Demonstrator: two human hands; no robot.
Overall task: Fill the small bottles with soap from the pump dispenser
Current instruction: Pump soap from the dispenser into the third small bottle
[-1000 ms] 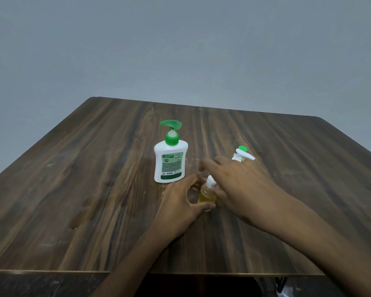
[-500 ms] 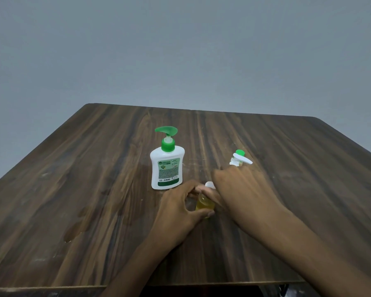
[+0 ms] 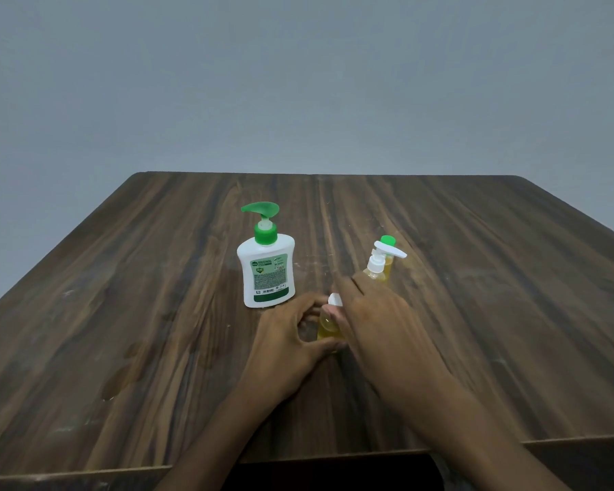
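A white pump dispenser (image 3: 266,269) with a green pump head stands upright near the middle of the wooden table (image 3: 121,313). Just in front of it and to the right, my left hand (image 3: 291,334) grips a small clear bottle of yellow soap (image 3: 328,326) that stands on the table. My right hand (image 3: 376,317) covers the bottle from the right, with its fingers at the bottle's white cap (image 3: 335,300). Behind my right hand stand two more small yellow-filled bottles: one with a white pump top (image 3: 380,264), one with a green cap (image 3: 387,244).
A wet-looking stain (image 3: 121,377) marks the table at the left front. The table's near edge (image 3: 86,471) runs along the bottom of the view. A plain grey wall rises behind the table.
The view has tilted, so everything sits lower in the frame. Both hands stay on the small bottle, and my right hand's fingers have shifted slightly over the cap.
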